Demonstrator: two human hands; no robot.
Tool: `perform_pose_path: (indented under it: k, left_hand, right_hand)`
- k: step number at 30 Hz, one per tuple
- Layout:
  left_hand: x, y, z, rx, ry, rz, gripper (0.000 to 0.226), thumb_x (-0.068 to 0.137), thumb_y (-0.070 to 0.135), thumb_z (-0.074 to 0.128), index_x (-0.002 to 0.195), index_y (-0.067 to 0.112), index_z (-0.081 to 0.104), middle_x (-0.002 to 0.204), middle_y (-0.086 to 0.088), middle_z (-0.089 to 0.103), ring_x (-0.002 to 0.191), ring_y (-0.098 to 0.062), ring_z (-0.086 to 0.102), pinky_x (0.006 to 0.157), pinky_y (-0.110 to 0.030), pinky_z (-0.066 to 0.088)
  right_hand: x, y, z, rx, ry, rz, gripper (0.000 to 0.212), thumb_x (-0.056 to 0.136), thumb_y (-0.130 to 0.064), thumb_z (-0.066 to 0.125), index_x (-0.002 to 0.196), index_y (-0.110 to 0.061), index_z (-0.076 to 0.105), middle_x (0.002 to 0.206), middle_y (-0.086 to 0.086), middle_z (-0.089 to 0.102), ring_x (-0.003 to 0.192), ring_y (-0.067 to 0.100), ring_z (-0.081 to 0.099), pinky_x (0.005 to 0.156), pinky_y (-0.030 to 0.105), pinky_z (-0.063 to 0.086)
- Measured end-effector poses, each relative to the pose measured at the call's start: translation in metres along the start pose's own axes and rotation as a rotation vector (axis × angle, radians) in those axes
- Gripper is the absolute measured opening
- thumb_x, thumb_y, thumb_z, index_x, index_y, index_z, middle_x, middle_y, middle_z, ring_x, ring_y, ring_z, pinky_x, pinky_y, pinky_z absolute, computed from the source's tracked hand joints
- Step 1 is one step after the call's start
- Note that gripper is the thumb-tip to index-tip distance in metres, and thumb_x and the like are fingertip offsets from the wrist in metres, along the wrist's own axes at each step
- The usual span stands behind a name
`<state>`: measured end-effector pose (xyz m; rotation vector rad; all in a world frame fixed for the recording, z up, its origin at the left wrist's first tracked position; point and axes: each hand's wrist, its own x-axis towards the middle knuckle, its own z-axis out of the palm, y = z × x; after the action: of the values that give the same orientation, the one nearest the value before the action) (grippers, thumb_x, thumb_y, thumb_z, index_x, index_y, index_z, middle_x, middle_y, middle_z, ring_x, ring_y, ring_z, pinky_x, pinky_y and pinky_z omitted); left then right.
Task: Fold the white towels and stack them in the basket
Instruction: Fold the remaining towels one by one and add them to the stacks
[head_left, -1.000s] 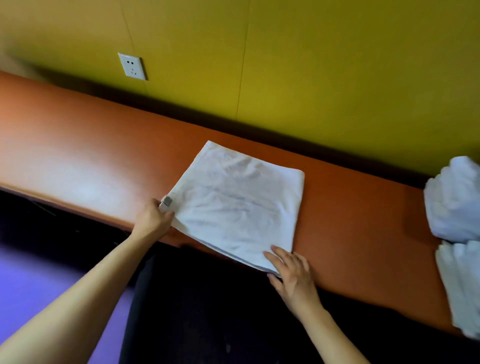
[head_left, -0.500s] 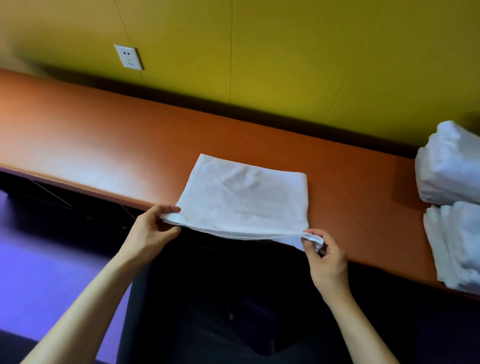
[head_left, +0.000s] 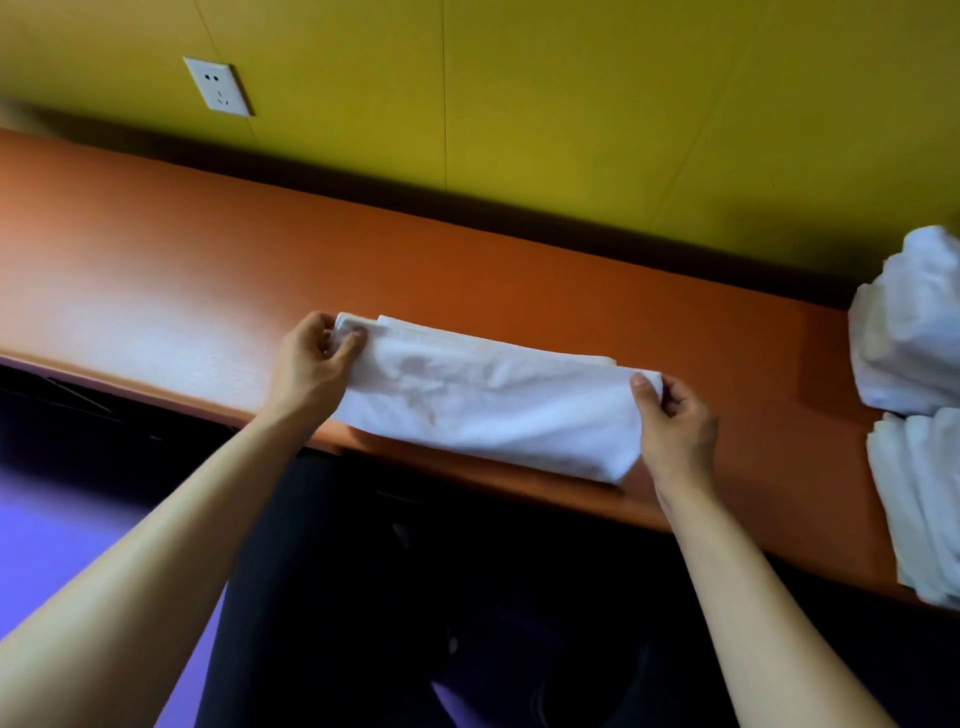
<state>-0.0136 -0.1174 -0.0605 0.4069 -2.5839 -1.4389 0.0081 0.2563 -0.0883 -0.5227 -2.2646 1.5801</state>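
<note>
On the near edge of the orange desk (head_left: 156, 291) lies our white towel (head_left: 483, 410), folded into a long strip. Our left hand (head_left: 311, 364) and right hand (head_left: 675, 421) each pinch a far corner, fingers clamped on cloth, aligning the edges squarely.

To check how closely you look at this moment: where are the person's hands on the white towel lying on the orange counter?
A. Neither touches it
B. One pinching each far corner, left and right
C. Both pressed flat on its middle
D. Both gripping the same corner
B: the left hand pinches the far-left corner of the white towel and the right hand pinches its far-right corner.
</note>
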Motion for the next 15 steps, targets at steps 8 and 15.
perform_pose_path:
  k: [8,15]
  left_hand:
    - [0.067,-0.001,0.046,0.121,0.044,-0.031,0.031,0.096,0.043,0.060,0.114,0.018,0.059,0.104,-0.004,0.064,0.097,-0.030,0.064,0.077,-0.040,0.053]
    - [-0.016,-0.004,0.100,0.591,-0.058,0.404,0.040,0.093,0.035,0.056,0.131,0.021,0.060,0.131,-0.010,0.057,0.108,-0.041,0.054,0.089,-0.049,0.044]
  right_hand:
    - [0.061,0.010,0.031,-0.221,-0.053,0.012,0.016,0.095,-0.031,0.064,0.098,-0.015,0.066,0.079,-0.001,0.060,0.067,0.012,0.053,0.064,0.028,0.039]
    - [0.050,0.025,0.045,-0.692,-0.265,-0.462,0.043,0.090,-0.021,0.058,0.133,-0.023,0.057,0.130,0.006,0.056,0.119,0.030,0.052,0.101,0.044,0.042]
